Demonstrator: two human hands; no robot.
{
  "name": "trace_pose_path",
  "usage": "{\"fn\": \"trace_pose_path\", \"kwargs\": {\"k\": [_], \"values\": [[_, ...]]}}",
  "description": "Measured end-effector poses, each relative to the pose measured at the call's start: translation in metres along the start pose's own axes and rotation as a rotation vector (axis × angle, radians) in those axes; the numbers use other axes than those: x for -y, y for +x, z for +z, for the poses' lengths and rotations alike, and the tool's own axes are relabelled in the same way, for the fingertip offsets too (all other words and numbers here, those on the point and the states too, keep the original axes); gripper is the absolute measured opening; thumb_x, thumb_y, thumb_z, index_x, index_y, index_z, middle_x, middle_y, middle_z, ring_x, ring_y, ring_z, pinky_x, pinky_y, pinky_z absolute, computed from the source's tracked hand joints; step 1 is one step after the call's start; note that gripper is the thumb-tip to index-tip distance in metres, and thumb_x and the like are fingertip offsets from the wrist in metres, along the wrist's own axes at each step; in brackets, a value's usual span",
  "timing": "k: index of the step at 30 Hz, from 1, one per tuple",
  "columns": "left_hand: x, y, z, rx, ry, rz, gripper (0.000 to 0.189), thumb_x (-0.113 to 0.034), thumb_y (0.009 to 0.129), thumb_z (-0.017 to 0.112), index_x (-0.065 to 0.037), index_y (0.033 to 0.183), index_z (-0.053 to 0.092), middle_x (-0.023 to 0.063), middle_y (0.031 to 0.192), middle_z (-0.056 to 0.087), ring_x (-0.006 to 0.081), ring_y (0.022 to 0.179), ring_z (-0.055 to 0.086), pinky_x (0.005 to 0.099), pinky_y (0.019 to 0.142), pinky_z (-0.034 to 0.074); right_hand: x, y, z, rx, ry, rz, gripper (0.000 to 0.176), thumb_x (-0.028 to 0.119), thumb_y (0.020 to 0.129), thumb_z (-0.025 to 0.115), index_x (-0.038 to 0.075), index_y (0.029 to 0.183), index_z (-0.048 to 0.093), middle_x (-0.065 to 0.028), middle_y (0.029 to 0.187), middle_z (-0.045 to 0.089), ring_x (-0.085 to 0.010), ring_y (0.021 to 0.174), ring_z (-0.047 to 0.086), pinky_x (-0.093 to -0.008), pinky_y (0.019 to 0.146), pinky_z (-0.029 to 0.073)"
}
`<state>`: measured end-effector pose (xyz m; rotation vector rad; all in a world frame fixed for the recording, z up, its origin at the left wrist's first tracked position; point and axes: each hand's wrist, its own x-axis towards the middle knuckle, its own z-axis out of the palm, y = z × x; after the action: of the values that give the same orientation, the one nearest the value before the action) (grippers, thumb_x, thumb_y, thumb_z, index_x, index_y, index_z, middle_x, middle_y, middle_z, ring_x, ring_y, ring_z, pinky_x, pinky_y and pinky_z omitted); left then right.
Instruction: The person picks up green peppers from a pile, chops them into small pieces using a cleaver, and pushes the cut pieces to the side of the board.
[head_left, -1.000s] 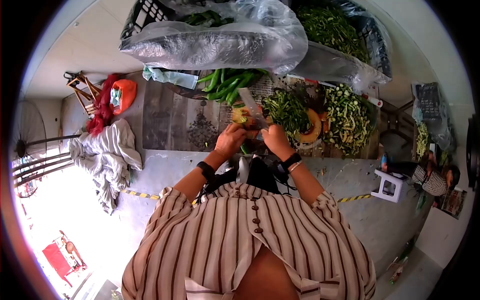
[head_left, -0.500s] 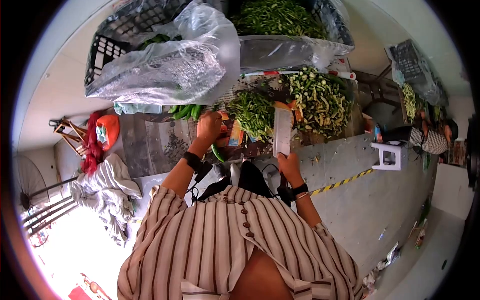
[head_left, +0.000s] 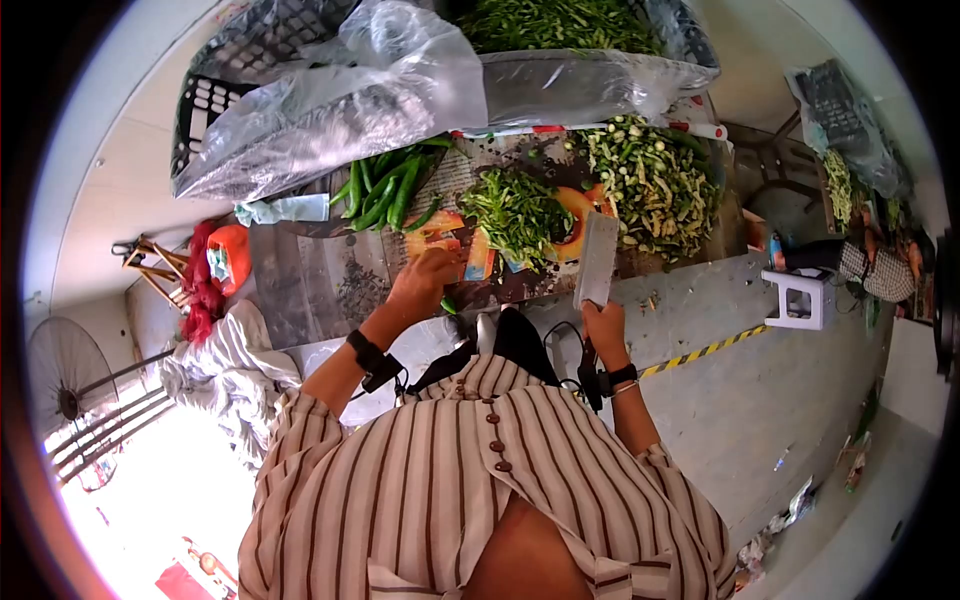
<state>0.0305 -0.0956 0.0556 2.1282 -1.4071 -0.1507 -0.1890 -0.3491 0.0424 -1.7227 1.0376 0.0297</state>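
Note:
My right hand (head_left: 604, 328) is closed around the handle of a cleaver (head_left: 598, 258). Its broad blade points away from me, between two piles on the low table. My left hand (head_left: 424, 282) is at the table's near edge, fingers curled over a green chili pepper (head_left: 449, 304); only the pepper's lower end shows, and the fingertips are partly hidden. Just beyond the hands lies a pile of sliced green chilies (head_left: 515, 218). Right of the blade is a larger heap of pale chopped stem ends (head_left: 655, 195). Whole green chilies (head_left: 385, 190) lie at the back left.
Plastic-lined crates stand behind the table (head_left: 300, 300): one with a clear plastic bag (head_left: 340, 110), another holding cut chilies (head_left: 560, 25). A white stool (head_left: 797, 298) and another person (head_left: 880, 268) are at the right. Red cloth, an orange bag (head_left: 230, 258) and a fan (head_left: 68, 375) are at the left.
My left hand has come back toward me, over the chili at the table edge. The cleaver has shifted right with my right hand. The view has tilted slightly, uncovering more whole chilies.

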Motion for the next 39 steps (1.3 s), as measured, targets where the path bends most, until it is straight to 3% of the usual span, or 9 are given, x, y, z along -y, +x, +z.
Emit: {"fn": "trace_pose_path", "kwargs": {"k": [7, 13, 16, 19, 24, 32, 39], "values": [[0.004, -0.025, 0.009, 0.083, 0.082, -0.137, 0.03, -0.003, 0.068, 0.057, -0.012, 0.096, 0.062, 0.0017, 0.095, 0.056, 0.0221, 0.1, 0.051, 0.0346, 0.082, 0.045, 0.037, 0.004, 0.033, 0.194, -0.149, -0.132, 0.043, 0.02, 0.082, 0.054, 0.001, 0.045, 0.049, -0.0048, 0.038, 0.046, -0.0144, 0.033, 0.046, -0.0287, 0.037, 0.037], [0.013, -0.06, 0.012, -0.137, 0.019, -0.176, 0.025, 0.0, 0.066, 0.058, -0.008, 0.089, 0.06, 0.0046, 0.094, 0.057, 0.0237, 0.089, 0.055, 0.0324, 0.074, 0.049, 0.063, -0.007, 0.074, 0.348, -0.3, -0.247, 0.041, 0.024, 0.081, 0.055, -0.002, 0.049, 0.052, -0.0068, 0.039, 0.048, -0.0169, 0.034, 0.049, -0.0314, 0.038, 0.039], [0.013, -0.073, 0.016, -0.191, 0.008, -0.215, 0.023, 0.0, 0.066, 0.059, -0.007, 0.088, 0.06, 0.0052, 0.094, 0.057, 0.0246, 0.087, 0.056, 0.0324, 0.073, 0.05, 0.061, -0.01, 0.098, 0.458, -0.308, -0.326, 0.03, 0.019, 0.077, 0.057, -0.008, 0.064, 0.052, -0.0239, 0.055, 0.052, -0.0362, 0.052, 0.056, -0.0418, 0.049, 0.041], [0.012, -0.077, 0.02, -0.228, -0.018, -0.256, 0.022, -0.002, 0.067, 0.061, -0.007, 0.089, 0.06, 0.0052, 0.094, 0.057, 0.0249, 0.087, 0.056, 0.0332, 0.072, 0.049, 0.059, -0.012, 0.119, 0.531, -0.32, -0.299, 0.03, 0.018, 0.078, 0.057, -0.009, 0.065, 0.053, -0.0255, 0.059, 0.052, -0.0378, 0.057, 0.057, -0.0411, 0.051, 0.041], [0.006, -0.073, 0.021, -0.32, 0.001, -0.264, 0.019, -0.006, 0.068, 0.064, -0.008, 0.087, 0.061, 0.0036, 0.093, 0.058, 0.0232, 0.086, 0.056, 0.0328, 0.071, 0.049, 0.064, -0.02, 0.136, 0.536, -0.27, -0.316, 0.026, 0.016, 0.079, 0.056, -0.009, 0.071, 0.054, -0.0264, 0.065, 0.054, -0.0406, 0.062, 0.056, -0.0417, 0.054, 0.042], [0.007, -0.067, 0.025, -0.374, -0.003, -0.258, 0.017, -0.009, 0.069, 0.063, -0.009, 0.085, 0.061, 0.0021, 0.091, 0.058, 0.0216, 0.087, 0.055, 0.0313, 0.074, 0.048, 0.069, -0.023, 0.139, 0.388, -0.292, -0.536, 0.019, 0.011, 0.08, 0.056, -0.006, 0.072, 0.055, -0.0234, 0.066, 0.056, -0.0394, 0.063, 0.056, -0.0407, 0.056, 0.043], [0.01, -0.067, 0.029, -0.38, -0.032, -0.275, 0.013, -0.01, 0.072, 0.062, -0.009, 0.084, 0.059, 0.0026, 0.093, 0.058, 0.0219, 0.09, 0.054, 0.0314, 0.076, 0.048, 0.083, -0.03, 0.139, 0.425, -0.359, -0.547, 0.018, 0.011, 0.082, 0.056, -0.005, 0.075, 0.054, -0.0234, 0.07, 0.056, -0.0401, 0.065, 0.055, -0.0418, 0.057, 0.043]]}}
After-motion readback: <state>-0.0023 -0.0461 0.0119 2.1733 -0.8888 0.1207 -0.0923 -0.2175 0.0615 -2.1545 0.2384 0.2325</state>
